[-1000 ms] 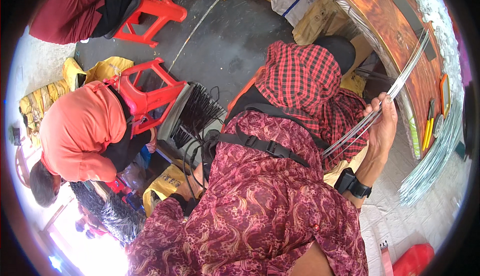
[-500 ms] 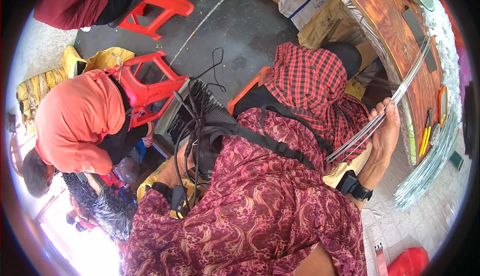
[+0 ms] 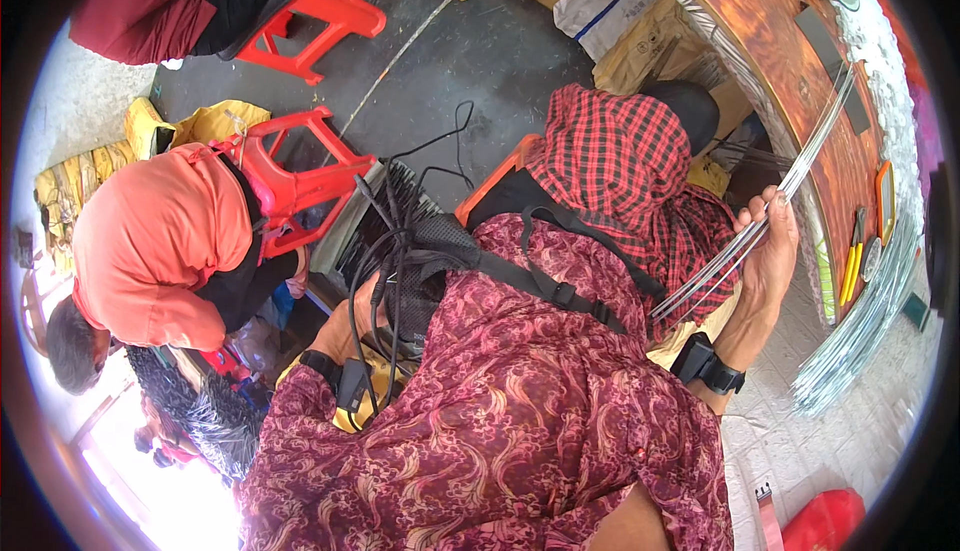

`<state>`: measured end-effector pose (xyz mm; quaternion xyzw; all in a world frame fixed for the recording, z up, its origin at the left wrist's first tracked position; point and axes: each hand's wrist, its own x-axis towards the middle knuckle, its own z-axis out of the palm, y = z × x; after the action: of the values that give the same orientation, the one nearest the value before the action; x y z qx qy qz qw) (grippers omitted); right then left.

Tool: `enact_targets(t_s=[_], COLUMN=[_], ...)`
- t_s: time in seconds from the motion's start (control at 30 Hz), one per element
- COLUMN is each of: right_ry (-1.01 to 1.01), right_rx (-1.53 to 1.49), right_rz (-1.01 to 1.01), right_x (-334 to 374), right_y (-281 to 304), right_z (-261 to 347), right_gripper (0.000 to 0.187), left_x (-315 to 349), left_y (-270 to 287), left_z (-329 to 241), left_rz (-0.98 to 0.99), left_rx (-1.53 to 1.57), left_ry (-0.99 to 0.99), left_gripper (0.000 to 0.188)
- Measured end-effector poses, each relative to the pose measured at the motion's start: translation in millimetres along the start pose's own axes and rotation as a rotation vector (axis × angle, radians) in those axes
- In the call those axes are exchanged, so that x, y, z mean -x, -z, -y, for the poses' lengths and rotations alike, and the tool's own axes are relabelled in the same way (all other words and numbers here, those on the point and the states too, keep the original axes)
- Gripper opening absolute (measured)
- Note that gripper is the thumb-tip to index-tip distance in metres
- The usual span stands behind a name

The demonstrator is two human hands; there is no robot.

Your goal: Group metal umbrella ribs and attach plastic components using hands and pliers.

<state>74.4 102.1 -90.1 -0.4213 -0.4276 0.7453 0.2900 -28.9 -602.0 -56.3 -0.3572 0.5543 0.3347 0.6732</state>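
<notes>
My right hand, wearing a black wrist device, is closed around a thin bundle of straight silvery wires. One end of the bundle reaches up over the brown wooden tabletop; the other slants down toward a person's red checked clothing. At the left, my left hand, also with a black device at the wrist, is beside a black mesh pouch and a tangle of black cables. Its fingers are hidden behind these. A second, larger bundle of pale wires hangs over the table's edge at the right.
A person in a red checked garment sits close ahead. Another in an orange top bends over at the left, near a red plastic stool. Yellow-handled pliers lie on the wooden table. Black bristly bundles are at lower left.
My left hand has shifted slightly up and right, showing more of its back. The black cable loops have swung right. My right hand keeps the wires, with barely any movement.
</notes>
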Motion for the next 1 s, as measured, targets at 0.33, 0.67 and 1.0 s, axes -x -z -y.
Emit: enact_targets(t_s=[0.33,0.67,1.0], right_ry=[0.052,0.022,0.044], right_rx=[-0.087,-0.051,-0.235], right_rz=[-0.011,-0.045,0.022], right_x=[-3,-1,-3], right_y=[-1,9,8], right_z=[-9,-8,-16], right_gripper=[0.025,0.03,0.029], left_x=[-75,-101,-46], left_y=[-33,-150,-201], left_z=[-209,-422,-484], left_rz=[0.162,0.266,0.215], left_rx=[-0.463,-0.97,-1.192], left_ry=[-0.118,-0.256,-0.332], left_gripper=[0.039,0.037,0.035])
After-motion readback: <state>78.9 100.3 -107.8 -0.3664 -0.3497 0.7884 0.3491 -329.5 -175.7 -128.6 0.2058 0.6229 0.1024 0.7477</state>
